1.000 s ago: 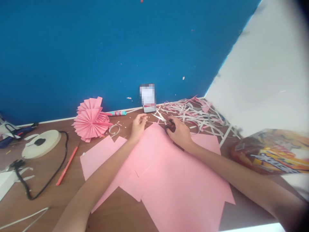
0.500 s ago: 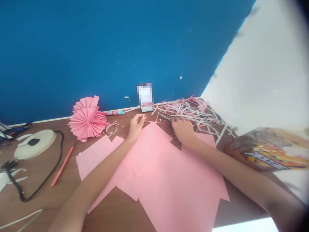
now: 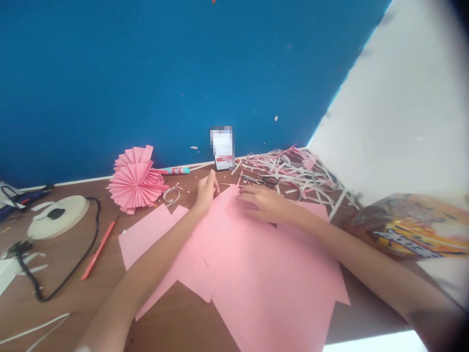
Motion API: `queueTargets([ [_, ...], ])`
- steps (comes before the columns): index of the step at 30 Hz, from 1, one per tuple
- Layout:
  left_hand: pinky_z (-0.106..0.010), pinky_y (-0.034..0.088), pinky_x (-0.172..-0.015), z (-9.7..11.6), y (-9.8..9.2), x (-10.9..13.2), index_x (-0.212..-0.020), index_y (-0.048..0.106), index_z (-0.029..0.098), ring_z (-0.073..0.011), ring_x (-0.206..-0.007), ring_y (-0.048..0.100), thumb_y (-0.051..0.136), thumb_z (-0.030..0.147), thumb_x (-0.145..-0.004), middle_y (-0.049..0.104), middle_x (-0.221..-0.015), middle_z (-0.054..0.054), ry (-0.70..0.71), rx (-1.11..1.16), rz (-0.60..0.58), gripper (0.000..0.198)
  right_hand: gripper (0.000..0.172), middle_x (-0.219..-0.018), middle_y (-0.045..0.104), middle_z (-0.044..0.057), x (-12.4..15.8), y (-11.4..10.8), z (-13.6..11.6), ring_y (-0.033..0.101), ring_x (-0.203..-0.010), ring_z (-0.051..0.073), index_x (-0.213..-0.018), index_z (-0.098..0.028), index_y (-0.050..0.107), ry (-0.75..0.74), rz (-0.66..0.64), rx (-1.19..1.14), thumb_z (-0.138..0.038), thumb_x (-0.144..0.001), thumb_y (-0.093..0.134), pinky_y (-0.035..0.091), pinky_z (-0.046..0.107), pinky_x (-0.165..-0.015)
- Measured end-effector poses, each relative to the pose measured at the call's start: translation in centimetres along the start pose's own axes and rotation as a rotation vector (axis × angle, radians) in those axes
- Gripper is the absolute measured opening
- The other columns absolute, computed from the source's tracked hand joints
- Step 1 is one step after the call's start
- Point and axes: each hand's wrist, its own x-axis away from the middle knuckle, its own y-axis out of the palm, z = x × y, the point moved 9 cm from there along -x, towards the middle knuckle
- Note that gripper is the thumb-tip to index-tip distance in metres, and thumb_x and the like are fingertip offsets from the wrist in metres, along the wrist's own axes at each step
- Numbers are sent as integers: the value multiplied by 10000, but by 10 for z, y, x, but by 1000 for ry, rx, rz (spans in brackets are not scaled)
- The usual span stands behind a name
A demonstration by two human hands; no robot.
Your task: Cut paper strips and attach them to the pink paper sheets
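Overlapping sheets of pink paper point(image 3: 271, 274) lie across the table in front of me. At their far tip, my left hand point(image 3: 207, 191) is closed with fingers curled and thumb pressed against them; anything it pinches is too small to make out. My right hand point(image 3: 261, 201) hovers over or rests on the upper part of the paper, fingers stretched toward the left hand, holding nothing visible. Just beyond it lie dark-handled scissors point(image 3: 270, 182), untouched, beside thin pink strips.
A heap of pink and white paper strips point(image 3: 293, 168) lies back right, near a plastic packet point(image 3: 406, 232). A phone-like screen point(image 3: 222, 149) leans on the blue wall. Leftward are pleated pink paper fans point(image 3: 137, 183), a red pen point(image 3: 98, 250), a white disc point(image 3: 60, 217) and a black cable point(image 3: 78, 269).
My right hand has left the scissors and moved left and nearer over the pink paper. The left hand stays at the paper's tip, its fingers turned and more curled.
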Motion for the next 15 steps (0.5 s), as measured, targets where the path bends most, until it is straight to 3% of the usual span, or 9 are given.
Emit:
queueTargets([
  [4,-192,384,-491,0,-3,-6,-910,618,185,-81,-600,565,620,368,-810,649,-811,-20,-44,122,12,208,648,-1415,460,89,5,7,-12,359,-1326,304,-1335,-269,515,-118,-77,-113,-490,-750,684,287,487,-1076],
  [7,-189,425,-528,1,-6,-8,-1018,602,189,-92,-705,614,635,331,-786,671,-990,-54,-110,217,34,274,683,-1415,466,87,8,10,-13,357,-1324,303,-1344,-265,508,-145,-110,-135,-515,-736,693,265,493,-1087],
  [9,-186,406,-491,1,-6,-8,-901,603,161,-90,-624,589,596,418,-818,657,-817,-45,-162,280,37,270,663,-1398,485,91,8,10,-15,361,-1314,296,-1333,-253,521,-162,-126,-138,-506,-744,691,263,479,-1087],
  [12,-182,320,-418,7,-9,-9,-685,503,169,-65,-439,443,592,522,-812,472,-524,34,-157,276,26,386,631,-1376,506,106,8,10,-17,389,-1281,297,-1325,-230,532,-181,-161,-143,-511,-774,661,268,467,-1071],
  [15,-194,259,-393,11,-16,-13,-608,440,181,-58,-379,347,570,584,-803,381,-453,55,-113,93,20,466,600,-1345,533,120,8,10,-20,439,-1230,291,-1311,-207,543,-212,-166,-129,-537,-815,606,286,448,-1037],
])
